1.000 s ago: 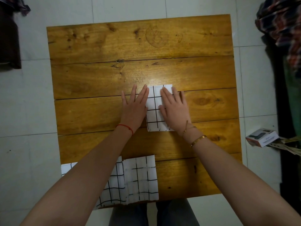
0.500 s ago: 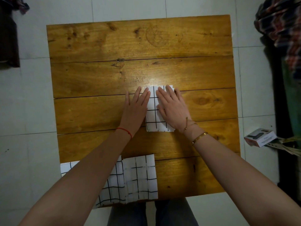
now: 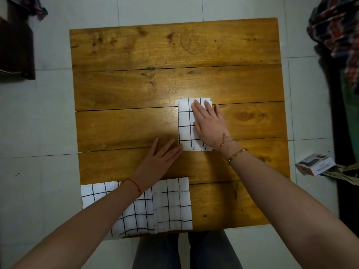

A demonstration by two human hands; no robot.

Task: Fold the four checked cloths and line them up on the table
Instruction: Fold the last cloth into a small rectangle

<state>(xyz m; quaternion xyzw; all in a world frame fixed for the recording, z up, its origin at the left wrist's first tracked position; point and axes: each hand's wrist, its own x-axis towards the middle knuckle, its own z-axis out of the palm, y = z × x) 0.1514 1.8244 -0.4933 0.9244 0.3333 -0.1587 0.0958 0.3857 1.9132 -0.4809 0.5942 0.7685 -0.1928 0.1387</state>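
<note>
A folded white cloth with black checks lies as a narrow rectangle at the middle of the wooden table. My right hand rests flat on its right half, fingers spread. My left hand lies flat on the bare wood just below and left of the cloth's near left corner, fingertips close to that corner. A pile of unfolded checked cloths lies at the table's near edge, partly under my left forearm; how many are in it I cannot tell.
A small white and orange box lies on the tiled floor to the right of the table. Dark checked fabric hangs at the upper right. A dark object sits at the left edge. My legs show below the table's near edge.
My left hand has slid off the folded cloth's left side and drawn back toward me onto the wood. My right hand stays flat on the cloth.
</note>
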